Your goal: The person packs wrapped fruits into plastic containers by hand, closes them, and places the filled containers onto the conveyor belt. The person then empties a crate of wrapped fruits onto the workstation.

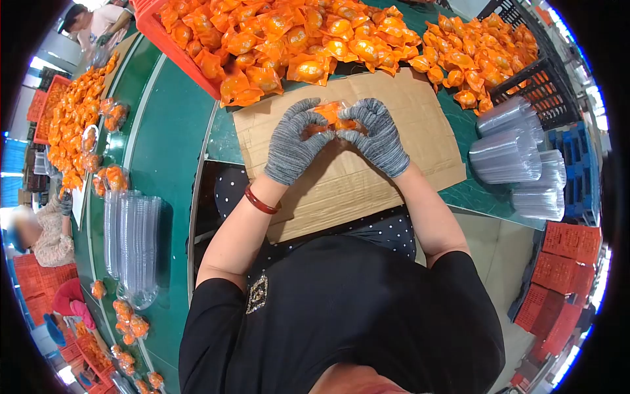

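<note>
My left hand (293, 141) and my right hand (377, 138), both in grey knitted gloves, meet over a flat piece of cardboard (335, 190). Between their fingertips they pinch an orange-wrapped packet (329, 113), partly covered by the fingers. The left hand holds its left side, the right hand its right side. Just beyond the hands lies a large heap of orange wrapped packets (308, 39), with a second heap (469, 56) to the right.
Stacked clear plastic trays stand at left (134, 240) and right (508, 157). A red crate (177, 59) and black crate (541, 92) border the heaps. Packets lie along the green belt (161, 141). Several co-workers are at far left.
</note>
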Demonstrator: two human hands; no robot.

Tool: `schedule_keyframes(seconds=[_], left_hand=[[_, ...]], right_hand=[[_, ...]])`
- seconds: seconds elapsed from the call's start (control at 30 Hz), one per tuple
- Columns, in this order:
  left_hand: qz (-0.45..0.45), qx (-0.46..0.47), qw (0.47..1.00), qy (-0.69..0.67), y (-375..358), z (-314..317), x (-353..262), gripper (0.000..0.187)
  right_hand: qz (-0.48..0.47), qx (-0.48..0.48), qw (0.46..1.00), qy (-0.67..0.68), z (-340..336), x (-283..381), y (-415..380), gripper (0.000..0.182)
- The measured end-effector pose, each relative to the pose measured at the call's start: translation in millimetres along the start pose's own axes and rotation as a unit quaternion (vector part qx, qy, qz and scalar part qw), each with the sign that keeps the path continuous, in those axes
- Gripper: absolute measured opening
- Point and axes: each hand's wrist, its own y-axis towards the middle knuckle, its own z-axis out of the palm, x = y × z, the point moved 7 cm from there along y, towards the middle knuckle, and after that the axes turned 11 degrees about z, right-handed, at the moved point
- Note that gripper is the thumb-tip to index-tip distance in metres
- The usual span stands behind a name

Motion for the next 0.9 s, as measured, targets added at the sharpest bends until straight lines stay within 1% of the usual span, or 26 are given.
schedule_keyframes(seconds=[0.07,0.17,0.27,0.37,0.57,0.63,0.67,0.77,0.8,0.83,0.9], left_hand=[[0.015,-0.011,1.0,0.008,0,0,-1,0.03],[0.051,0.024,0.996,0.075,3,1,-10,0.029],[0.007,0.041,0.998,0.04,4,2,-9,0.026],[-0.003,0.012,0.998,0.064,1,-4,-3,0.022],[0.051,0.041,0.982,0.177,8,-4,-18,0.023],[0.049,0.042,0.983,0.174,9,-4,-18,0.023],[0.049,0.043,0.983,0.172,9,-4,-18,0.023],[0.088,0.038,0.976,0.195,10,-5,-26,0.02],[0.072,0.042,0.976,0.202,8,-6,-27,0.023],[0.129,0.039,0.966,0.221,4,-11,-35,0.026],[0.055,0.048,0.983,0.17,-2,-33,-36,0.028]], right_hand=[[-0.006,-0.002,1.0,0.0,-1,1,2,0.042],[-0.007,-0.002,1.0,0.003,-1,0,3,0.042],[-0.006,0.0,1.0,-0.009,-1,1,3,0.041],[-0.017,-0.013,1.0,-0.018,-1,5,4,0.041],[-0.007,0.005,0.999,-0.035,5,4,2,0.039],[-0.016,0.0,0.999,-0.047,6,5,0,0.039],[-0.026,-0.001,0.998,-0.061,5,7,-1,0.038],[-0.077,-0.012,0.991,-0.105,3,21,-2,0.038],[-0.102,-0.02,0.987,-0.122,3,23,-5,0.038],[-0.132,-0.031,0.981,-0.136,6,30,-5,0.039],[-0.189,-0.045,0.974,-0.121,-16,76,-1,0.039]])
